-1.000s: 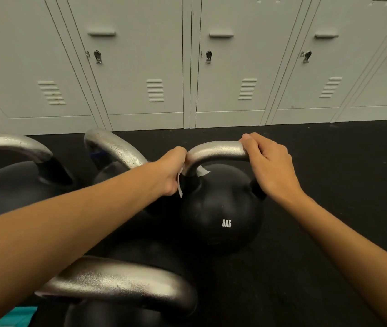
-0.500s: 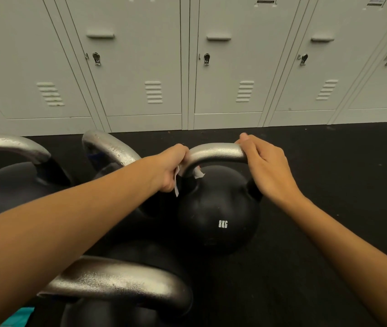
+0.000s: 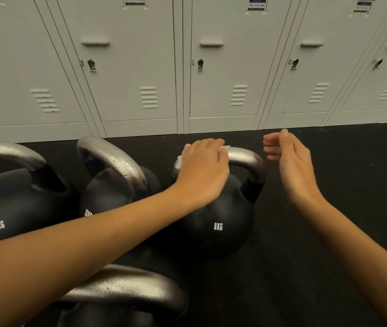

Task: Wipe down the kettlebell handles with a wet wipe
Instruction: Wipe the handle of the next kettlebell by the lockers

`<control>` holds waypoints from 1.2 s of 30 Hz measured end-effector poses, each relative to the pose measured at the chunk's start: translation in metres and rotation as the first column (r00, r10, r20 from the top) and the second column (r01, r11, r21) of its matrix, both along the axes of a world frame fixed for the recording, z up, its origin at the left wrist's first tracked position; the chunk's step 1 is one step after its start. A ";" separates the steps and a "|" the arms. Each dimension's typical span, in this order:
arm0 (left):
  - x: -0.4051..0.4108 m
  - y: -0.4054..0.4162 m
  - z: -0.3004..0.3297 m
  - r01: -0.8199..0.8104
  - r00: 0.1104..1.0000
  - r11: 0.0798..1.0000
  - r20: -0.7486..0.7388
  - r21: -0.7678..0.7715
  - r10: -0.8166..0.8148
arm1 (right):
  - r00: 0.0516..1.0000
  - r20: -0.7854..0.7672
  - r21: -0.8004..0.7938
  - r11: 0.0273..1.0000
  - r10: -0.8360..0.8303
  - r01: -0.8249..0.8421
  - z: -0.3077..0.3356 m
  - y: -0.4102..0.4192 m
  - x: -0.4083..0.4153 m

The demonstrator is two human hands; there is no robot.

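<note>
- 8KG kettlebell [image 3: 216, 223]: black, set on the dark floor [image 3: 329, 175] at centre frame; the white marking "8KG" is shown on its near face.
- Handle [image 3: 246, 159]: a silver arch over that kettlebell, centre frame; its right half is exposed, its left half is covered by the left hand.
- Left hand [image 3: 203, 166]: laid palm-down over the left part of the handle, with fingers curved over the bar and the wipe pressed beneath them.
- Wipe [image 3: 178, 161]: white, seen only as small edges at the hand's left side and at the fingertips; it is held against the handle.
- Right hand [image 3: 289, 159]: held in the air just right of the handle, not touching it; fingers are loosely spread and relaxed, and nothing is held.
- Second kettlebell [image 3: 107, 192]: black, just left of the first, with a silver handle beaded with droplets.
- Third kettlebell [image 3: 10, 208]: black, at the left edge of the frame, marked in white.
- Fourth kettlebell [image 3: 126, 291]: at lower centre, only its silver handle and top are seen, partly behind the left forearm.
- Lockers [image 3: 140, 67]: a row of pale grey doors with latches and vents across the upper frame.
</note>
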State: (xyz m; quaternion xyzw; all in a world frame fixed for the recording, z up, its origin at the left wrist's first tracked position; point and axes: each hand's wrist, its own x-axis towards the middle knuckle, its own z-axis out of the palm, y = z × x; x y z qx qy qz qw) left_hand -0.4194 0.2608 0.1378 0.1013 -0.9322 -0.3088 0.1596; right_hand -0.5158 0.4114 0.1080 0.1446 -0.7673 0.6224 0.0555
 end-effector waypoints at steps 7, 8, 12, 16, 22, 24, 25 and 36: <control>-0.011 0.018 -0.007 0.262 0.961 0.819 0.059 -0.510 -0.271 | 0.999 -0.025 -0.104 0.994 0.036 -0.038 0.008 0.003 -0.004; -0.010 0.014 -0.008 0.295 0.949 0.799 0.066 -0.524 -0.307 | 0.999 -0.026 -0.095 0.995 0.039 -0.041 0.007 0.005 -0.004; -0.001 -0.020 -0.020 0.328 0.922 0.782 0.000 -0.530 -0.387 | 0.998 -0.015 -0.025 0.998 0.062 -0.062 -0.006 0.007 -0.001; 0.018 -0.053 -0.027 0.271 0.945 0.919 -0.103 -0.286 -0.311 | 0.997 0.027 0.029 0.997 0.072 -0.073 -0.013 0.007 0.002; 0.013 -0.056 -0.005 0.230 0.952 0.884 -0.095 -0.407 -0.291 | 0.999 -0.013 0.019 0.999 0.051 -0.050 -0.007 0.006 0.002; 0.004 -0.048 0.005 0.256 0.954 0.853 -0.025 -0.454 -0.300 | 0.997 -0.055 0.024 0.998 0.057 -0.055 -0.002 0.005 0.005; -0.001 -0.044 0.009 0.270 0.953 0.843 0.002 -0.465 -0.304 | 0.995 -0.080 0.025 0.998 0.058 -0.056 0.001 0.005 0.007; -0.013 -0.023 0.007 0.223 0.975 0.954 0.034 -0.198 -0.221 | 0.890 -0.372 0.173 0.961 0.265 -0.213 0.008 -0.016 0.036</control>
